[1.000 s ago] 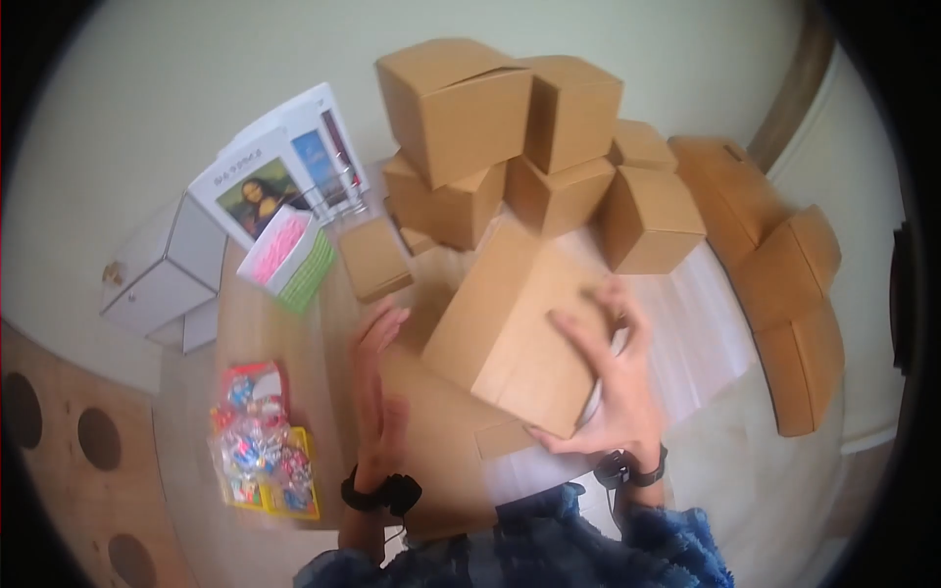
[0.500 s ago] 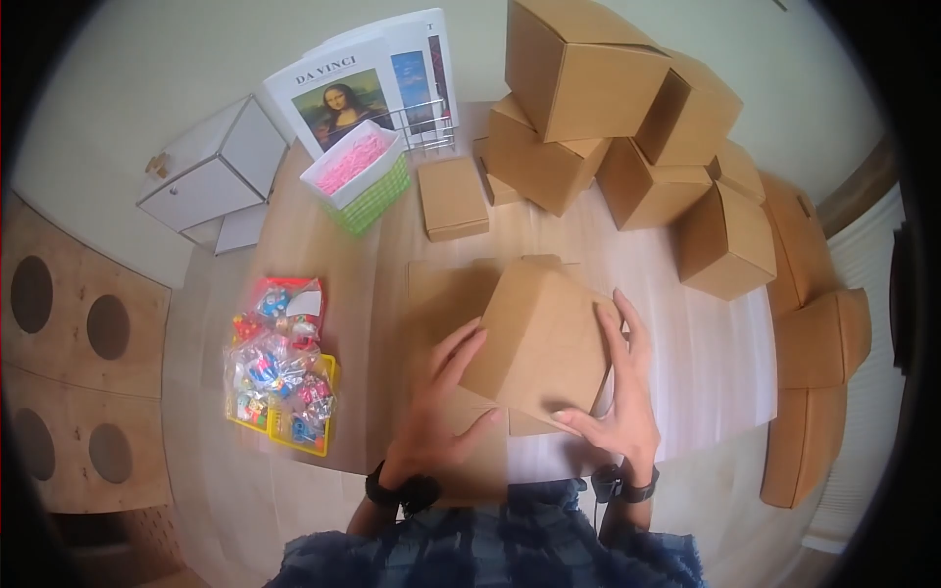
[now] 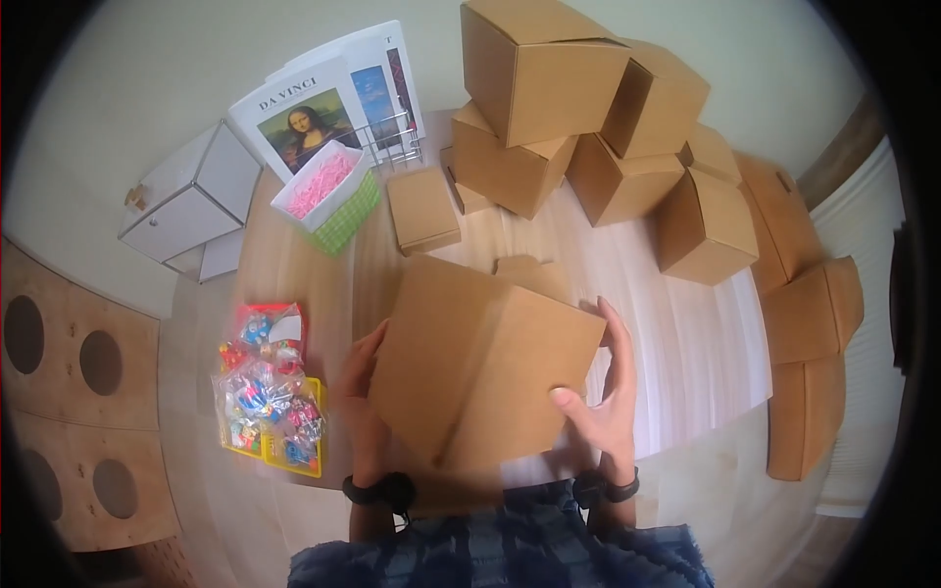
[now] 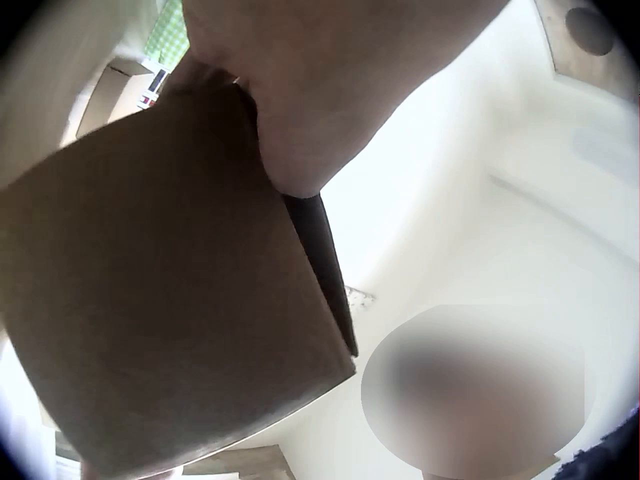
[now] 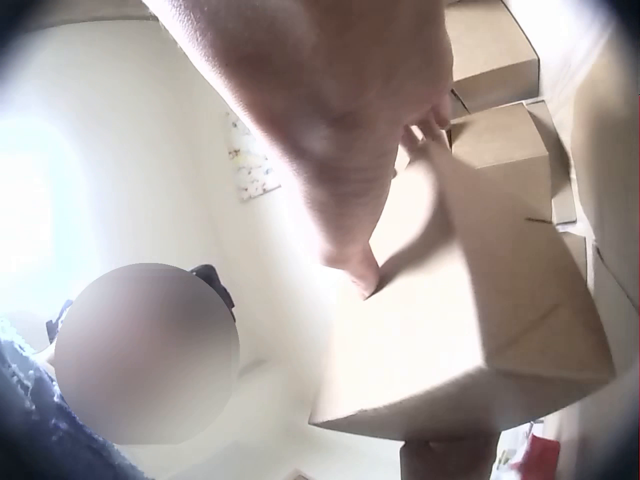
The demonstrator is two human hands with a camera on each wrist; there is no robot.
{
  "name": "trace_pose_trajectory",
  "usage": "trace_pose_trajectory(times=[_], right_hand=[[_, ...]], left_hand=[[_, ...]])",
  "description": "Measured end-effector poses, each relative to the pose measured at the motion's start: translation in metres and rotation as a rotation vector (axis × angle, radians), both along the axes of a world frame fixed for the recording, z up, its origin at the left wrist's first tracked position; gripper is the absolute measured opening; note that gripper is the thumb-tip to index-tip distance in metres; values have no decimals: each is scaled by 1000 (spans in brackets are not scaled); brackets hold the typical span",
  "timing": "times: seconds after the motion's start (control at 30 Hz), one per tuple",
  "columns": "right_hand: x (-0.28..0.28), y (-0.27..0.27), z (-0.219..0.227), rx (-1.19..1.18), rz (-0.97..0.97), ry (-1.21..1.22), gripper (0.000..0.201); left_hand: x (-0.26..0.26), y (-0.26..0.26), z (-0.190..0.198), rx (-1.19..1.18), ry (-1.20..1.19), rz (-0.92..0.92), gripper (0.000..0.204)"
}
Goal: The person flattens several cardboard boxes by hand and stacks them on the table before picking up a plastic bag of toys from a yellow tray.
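Note:
Both hands hold a brown cardboard box (image 3: pixel 495 367), tilted, close over the near middle of the table. On its left side is my left hand (image 3: pixel 363 416), its fingers partly hidden by the box. In the left wrist view the thumb (image 4: pixel 300 160) lies along the box's edge, beside a dark gap between two cardboard layers. My right hand (image 3: pixel 610 407) grips the opposite side, thumb on the front face and fingers round the right edge. Behind the box, part of a flat cardboard piece (image 3: pixel 534 277) shows on the table.
Several closed boxes (image 3: pixel 549 93) are stacked at the back right, with more brown boxes (image 3: pixel 804 314) beyond the table's right edge. Back left stand a green basket (image 3: pixel 343 218) of pink shreds, a small flat box (image 3: pixel 423 208) and books (image 3: pixel 304 108). Bagged trinkets (image 3: pixel 270 392) lie at left.
The box has turned and tilted, showing a broad face and a vertical edge. My left hand, apart from it a second ago, now holds its left side. The head view has shifted too.

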State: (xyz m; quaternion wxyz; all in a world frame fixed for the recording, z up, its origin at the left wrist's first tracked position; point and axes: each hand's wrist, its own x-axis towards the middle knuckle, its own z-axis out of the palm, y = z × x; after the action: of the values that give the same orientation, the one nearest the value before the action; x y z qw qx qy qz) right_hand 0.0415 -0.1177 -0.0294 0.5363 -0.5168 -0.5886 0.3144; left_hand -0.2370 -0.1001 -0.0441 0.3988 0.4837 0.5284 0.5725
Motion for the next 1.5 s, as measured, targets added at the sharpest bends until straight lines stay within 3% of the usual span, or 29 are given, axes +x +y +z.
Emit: trace_pose_trajectory(times=[0.07,0.1,0.23,0.33,0.5,0.6,0.73,0.83,0.93,1.03,1.13,1.23,1.33,1.47,1.5], right_hand=[[-4,-7,-8,-98,27,345,104],[-9,-10,-5,-80,72,421,92],[-18,-26,-13,-158,100,478,84],[-22,-32,-5,-103,191,516,86],[-28,-18,7,-29,405,531,122],[-40,-22,27,-73,432,274,110],[-54,-23,41,-19,307,-243,76],[-51,-20,26,22,373,-328,79],[-40,-18,55,-121,486,-50,80],[-41,-9,53,44,566,132,80],[-32,-11,57,103,712,53,83],[-34,-25,37,-134,722,373,72],[-42,-33,6,-59,700,631,60],[-8,-42,-19,242,547,119,52],[-3,-39,-13,193,575,80,50]], left_hand=[[-2,-3,-2,-53,-1,10,46],[-1,-6,-1,-87,-4,1,46],[9,-8,0,-79,-43,-18,40],[-2,-15,-11,96,164,-99,41],[-32,-34,-59,100,396,-288,40],[-45,-52,-92,51,476,-384,40],[-54,-64,-126,2,523,-459,39],[-60,-69,-142,-9,547,-488,39],[-64,-72,-151,-17,561,-512,38],[-67,-76,-159,-21,568,-528,38],[-69,-83,-164,-38,562,-542,37],[-74,-87,-168,-51,567,-547,37],[-82,-88,-166,-52,588,-540,37],[-94,-89,-159,-44,617,-518,36],[-97,-90,-158,-42,623,-514,36]])
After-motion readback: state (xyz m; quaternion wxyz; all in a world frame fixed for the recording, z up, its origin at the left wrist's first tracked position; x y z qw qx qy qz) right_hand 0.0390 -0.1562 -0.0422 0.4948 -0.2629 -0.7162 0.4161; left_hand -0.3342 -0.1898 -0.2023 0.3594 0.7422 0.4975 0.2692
